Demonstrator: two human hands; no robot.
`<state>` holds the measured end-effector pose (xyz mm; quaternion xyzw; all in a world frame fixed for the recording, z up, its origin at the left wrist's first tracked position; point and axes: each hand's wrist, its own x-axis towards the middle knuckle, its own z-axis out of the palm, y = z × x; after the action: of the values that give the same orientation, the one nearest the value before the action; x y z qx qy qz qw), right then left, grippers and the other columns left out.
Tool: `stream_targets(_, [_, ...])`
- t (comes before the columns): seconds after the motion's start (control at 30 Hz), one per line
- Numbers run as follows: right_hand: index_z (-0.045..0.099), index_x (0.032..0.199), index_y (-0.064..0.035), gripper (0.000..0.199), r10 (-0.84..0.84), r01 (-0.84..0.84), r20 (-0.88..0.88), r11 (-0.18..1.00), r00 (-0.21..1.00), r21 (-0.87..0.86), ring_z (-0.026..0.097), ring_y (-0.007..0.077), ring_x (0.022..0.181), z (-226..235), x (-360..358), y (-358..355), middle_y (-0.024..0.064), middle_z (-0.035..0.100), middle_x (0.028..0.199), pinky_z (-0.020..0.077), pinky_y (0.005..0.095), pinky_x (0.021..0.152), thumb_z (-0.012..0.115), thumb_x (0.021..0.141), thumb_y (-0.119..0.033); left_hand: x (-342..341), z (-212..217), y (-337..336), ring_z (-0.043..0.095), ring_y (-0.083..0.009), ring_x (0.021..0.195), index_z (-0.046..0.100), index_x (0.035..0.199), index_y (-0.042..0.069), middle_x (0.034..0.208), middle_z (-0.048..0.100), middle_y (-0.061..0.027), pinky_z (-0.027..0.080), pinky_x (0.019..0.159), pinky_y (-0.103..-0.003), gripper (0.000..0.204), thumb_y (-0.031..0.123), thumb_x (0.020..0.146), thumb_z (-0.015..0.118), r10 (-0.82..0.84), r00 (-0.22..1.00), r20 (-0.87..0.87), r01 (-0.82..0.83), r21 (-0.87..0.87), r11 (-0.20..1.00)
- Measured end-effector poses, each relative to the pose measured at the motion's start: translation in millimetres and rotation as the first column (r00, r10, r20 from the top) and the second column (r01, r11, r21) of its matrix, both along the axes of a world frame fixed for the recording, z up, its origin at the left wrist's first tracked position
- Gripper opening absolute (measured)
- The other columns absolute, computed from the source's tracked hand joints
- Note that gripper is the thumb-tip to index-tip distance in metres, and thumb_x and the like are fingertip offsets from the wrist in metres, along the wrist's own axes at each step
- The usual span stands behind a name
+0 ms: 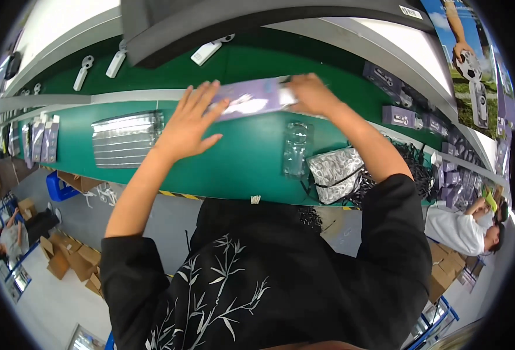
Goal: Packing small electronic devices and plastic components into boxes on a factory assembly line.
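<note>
A long purple box point(248, 98) lies crosswise over the green bench in front of me. At its left end is my left hand point(190, 125), open, with fingers spread and the fingertips against the box. My right hand point(311, 95) is bent round the right end, where a white flap shows; it is closed there and slightly blurred. Just below that end, a clear plastic blister tray point(297, 150) rests on the bench. Whether anything is inside the box is hidden.
Left of my hands lies a stack of clear-wrapped grey strips point(124, 140). A grey-patterned pouch point(335, 174) and tangled black cords point(412, 169) lie to the right, with purple boxes point(402, 116) behind. White handheld devices point(116, 63) lie beyond a rail. A dark shelf edge point(269, 14) overhangs.
</note>
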<state>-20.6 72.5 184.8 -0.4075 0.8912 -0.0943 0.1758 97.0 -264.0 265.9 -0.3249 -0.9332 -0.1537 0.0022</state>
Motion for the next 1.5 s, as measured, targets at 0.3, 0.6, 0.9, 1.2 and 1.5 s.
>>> stream_targets(0.3, [0.062,0.117,-0.0020,0.039,-0.563,0.613,-0.353,0.789,0.747,0.039,0.060,0.0381,0.109,-80.2,0.9,195.3,0.0225,0.063,0.115,0.0479,0.0477,0.093,0.065,0.081,-0.017,33.2,-107.1,31.3,0.044,-0.0431,0.130,0.056,0.132,0.007,0.145,0.040,-0.0240,0.037,0.110,-0.046,0.054,0.022,0.082,0.071,0.314,0.883,0.350,-0.406,0.232,0.884])
stream_targets(0.6, [0.061,0.125,-0.0043,0.032,-0.672,0.717,0.251,0.641,0.697,-0.274,0.062,0.0262,0.109,-18.5,192.4,60.4,0.0131,0.067,0.117,0.0479,0.0360,0.096,0.059,0.094,-0.015,32.2,-137.6,140.9,0.048,-0.0364,0.129,0.033,0.150,0.013,0.143,0.047,-0.0200,0.038,0.106,-0.054,0.075,0.060,0.094,0.048,-0.657,0.031,0.753,-0.997,0.065,0.028])
stream_targets(0.9, [0.059,0.119,-0.0006,0.034,-0.384,0.941,0.906,0.335,0.178,-0.043,0.064,0.0302,0.097,-50.6,250.3,-32.9,0.0172,0.066,0.111,0.0507,0.0357,0.083,0.064,0.088,-0.013,114.2,-165.8,53.0,0.047,-0.0353,0.130,0.029,0.151,0.012,0.145,0.045,-0.0201,0.041,0.104,-0.054,0.077,0.066,0.096,0.036,-0.825,-0.134,0.549,-0.974,0.079,0.211])
stream_targets(1.2, [0.038,0.135,0.0037,0.070,-0.875,0.875,-0.029,0.482,0.483,0.028,0.063,0.0439,0.089,-137.6,184.3,-15.5,0.0273,0.065,0.103,0.0504,0.0486,0.083,0.069,0.079,-0.025,164.3,-127.0,18.5,0.061,-0.0285,0.113,0.061,0.123,0.008,0.118,0.066,-0.0117,0.046,0.097,-0.046,0.033,0.015,0.091,0.065,-0.058,0.331,0.942,-0.652,0.272,0.707])
stream_targets(1.5, [0.002,0.150,0.0031,0.104,-0.864,0.856,0.055,0.504,0.501,0.116,0.066,0.0421,0.101,-87.1,-94.1,-140.3,0.0336,0.064,0.107,0.0513,0.0433,0.090,0.065,0.082,-0.044,106.1,-22.9,-91.6,0.059,-0.0245,0.104,0.069,0.078,0.011,0.090,0.062,-0.0030,0.036,0.108,-0.053,0.014,0.005,0.066,0.068,0.229,0.939,0.256,-0.286,0.215,0.934])
